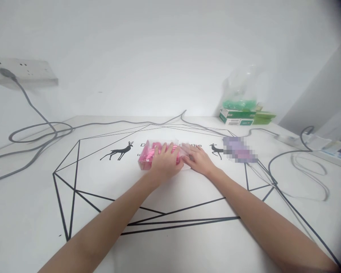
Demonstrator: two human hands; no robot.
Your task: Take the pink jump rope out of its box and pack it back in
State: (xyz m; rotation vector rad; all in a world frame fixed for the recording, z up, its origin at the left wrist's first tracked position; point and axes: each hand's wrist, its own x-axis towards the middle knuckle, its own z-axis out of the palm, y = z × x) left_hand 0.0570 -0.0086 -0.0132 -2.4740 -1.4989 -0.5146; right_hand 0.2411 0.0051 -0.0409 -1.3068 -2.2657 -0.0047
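A clear box with pink items inside (146, 156) lies on the white table mat, near the middle of the view. My left hand (165, 161) rests over the top of the box, its fingers spread across the pink contents and its palm hiding part of them. At the box's right end, my right hand (199, 159) has its fingers closed on a clear plastic flap (184, 151). The two hands nearly meet there, and the right fingertips are partly hidden by the plastic.
A pixelated purple object (239, 149) lies right of the hands. Green and white boxes (237, 116) under a clear bag (240, 93) stand at the back right. Grey cables (122, 121) cross the table's back and both sides. A wall socket strip (31, 71) is at left.
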